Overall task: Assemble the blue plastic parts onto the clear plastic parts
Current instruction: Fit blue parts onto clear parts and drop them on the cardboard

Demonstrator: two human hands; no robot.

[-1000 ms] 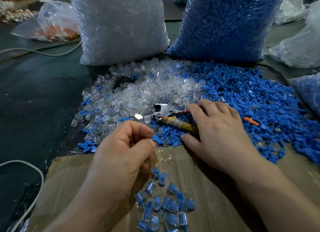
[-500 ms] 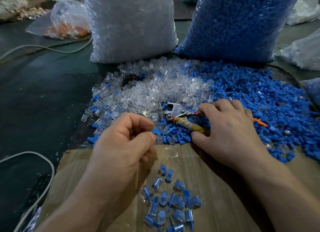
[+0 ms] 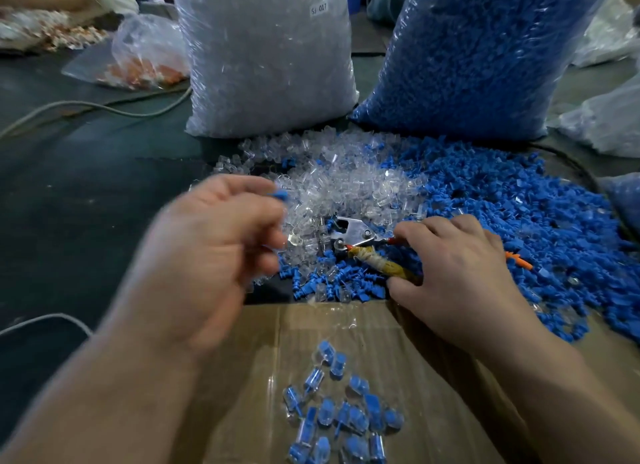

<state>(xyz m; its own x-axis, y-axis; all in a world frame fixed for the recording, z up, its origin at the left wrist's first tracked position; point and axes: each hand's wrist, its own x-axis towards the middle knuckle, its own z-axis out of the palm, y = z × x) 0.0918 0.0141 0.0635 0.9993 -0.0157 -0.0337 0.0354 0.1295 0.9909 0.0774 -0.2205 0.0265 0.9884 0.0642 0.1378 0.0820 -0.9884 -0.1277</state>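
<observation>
Hands over blue plastic plugs (image 3: 519,214) and glossy clear caps (image 3: 349,183)
Our blurred left hand (image 3: 207,255) pinches one blue plug (image 3: 279,196), lying sideways; our right hand (image 3: 460,276) grips tape-wrapped metal pliers (image 3: 356,235).

Holds the left hand (image 3: 214,255) up at centre-left of the frame, blurred, back toward the camera, fingers curled, fingertips pinching a small blue part (image 3: 279,196). Extends the bare left forearm down into the lower left corner. Lays the right hand (image 3: 457,276) lower at centre-right, back up, knuckles bent, fingers curled over the handles of a tool (image 3: 356,233), thumb reaching left. Angles the bare right forearm toward the lower right corner.
</observation>
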